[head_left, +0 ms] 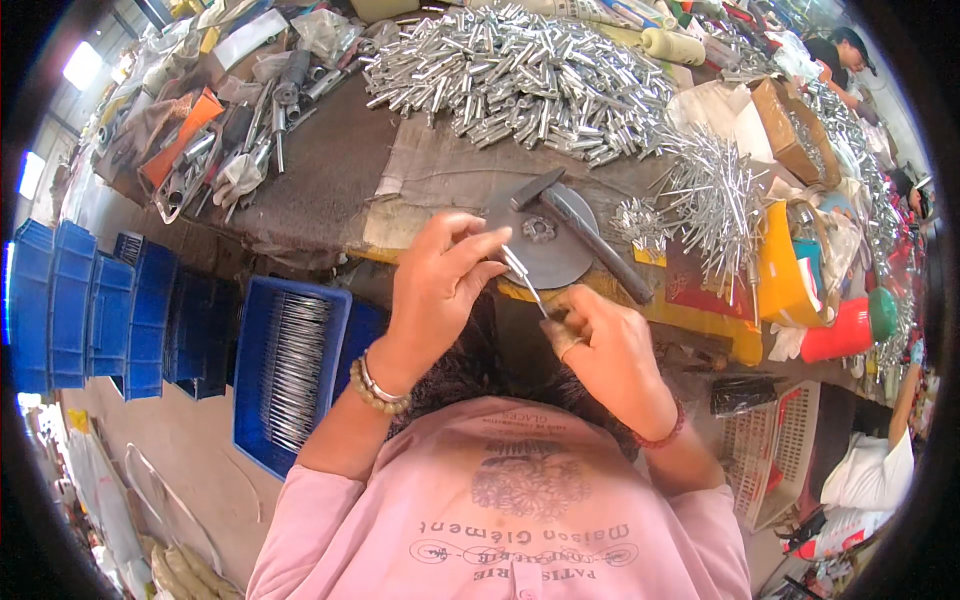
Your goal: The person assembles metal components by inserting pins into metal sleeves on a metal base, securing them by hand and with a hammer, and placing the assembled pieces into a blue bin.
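Observation:
My left hand [440, 285] and my right hand [605, 345] together hold a thin metal rod [524, 280] just in front of a round grey metal disc [545, 245] on the bench. The left fingers pinch the rod's upper end; the right fingers grip its lower end. A hammer [585, 230] with a dark handle lies across the disc, beside a small toothed metal ring [539, 229]. Bead bracelets sit on both wrists.
A big heap of short metal tubes [520, 75] fills the far bench, with a bundle of thin rods [715, 200] at the right. A blue crate [285, 370] with rods stands lower left, beside stacked blue crates [80, 300]. Other people work at the far right.

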A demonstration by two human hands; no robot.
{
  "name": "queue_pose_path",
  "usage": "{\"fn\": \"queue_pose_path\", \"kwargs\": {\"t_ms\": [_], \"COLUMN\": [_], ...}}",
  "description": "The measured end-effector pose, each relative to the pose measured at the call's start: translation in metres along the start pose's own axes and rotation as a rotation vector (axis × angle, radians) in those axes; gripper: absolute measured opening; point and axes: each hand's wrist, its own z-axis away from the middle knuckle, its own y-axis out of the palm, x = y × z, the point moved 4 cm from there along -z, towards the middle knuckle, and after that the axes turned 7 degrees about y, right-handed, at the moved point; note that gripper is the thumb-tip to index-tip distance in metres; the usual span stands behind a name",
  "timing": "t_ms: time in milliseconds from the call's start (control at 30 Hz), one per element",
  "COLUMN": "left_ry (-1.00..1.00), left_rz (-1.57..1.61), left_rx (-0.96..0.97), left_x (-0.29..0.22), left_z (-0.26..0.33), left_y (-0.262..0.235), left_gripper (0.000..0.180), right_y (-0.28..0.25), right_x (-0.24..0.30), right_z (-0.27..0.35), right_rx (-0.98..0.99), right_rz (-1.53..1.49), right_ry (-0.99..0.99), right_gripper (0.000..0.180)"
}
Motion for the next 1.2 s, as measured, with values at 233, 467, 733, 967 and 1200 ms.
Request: {"fn": "queue_pose_path", "kwargs": {"t_ms": [233,467,733,967,1200], "left_ry": [-0.559,-0.818,-0.629,-0.933,-1.426], "left_rz": [0.460,0.850,0.792,0.149,-0.767], "left_rx": [-0.129,-0.120,-0.324,-0.575,-0.433], "left_x": [-0.016,-0.013,0.003,0.059,0.098], "left_z": [0.036,0.044,0.070,0.194,0.438], "left_y": [0.016,0.022,0.005,-0.125,-0.254], "left_gripper": [0.042,0.054,0.065,0.058,0.048], "right_y": [0.025,0.039,0.053,0.036,0.050], "right_x": [-0.002,0.002,0.009,-0.028,-0.030], "right_z": [0.013,0.021,0.022,-0.013,-0.011], "right_rx": [0.519,0.553,0.410,0.099,0.104], "right_rz": [-0.762,-0.898,-0.767,-0.568,-0.475], "right_ry": [0.498,0.491,0.319,0.234,0.199], "right_gripper": [0.025,0.022,0.032,0.035,0.034]}}
